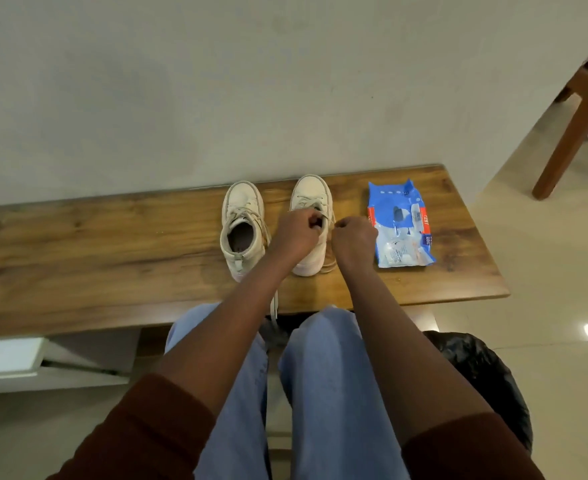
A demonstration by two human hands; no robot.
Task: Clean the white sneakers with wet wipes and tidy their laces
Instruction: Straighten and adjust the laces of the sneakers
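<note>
Lace-tidying on the sneaker at 12 o'clock: the left hand pinched its laces, the right hand fisted beside it, holding what I couldn't tell. Next, I judged, an even pull.

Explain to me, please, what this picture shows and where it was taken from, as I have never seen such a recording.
No machine here: a person wears a camera on the head, so you look down along their arms. A left sneaker and a right sneaker, both white, stand on a wooden bench, with a blue wet wipes pack beside the right one. The left hand and right hand curl at the laces of the right sneaker, apparently pinching them. No wipe is held.
</note>
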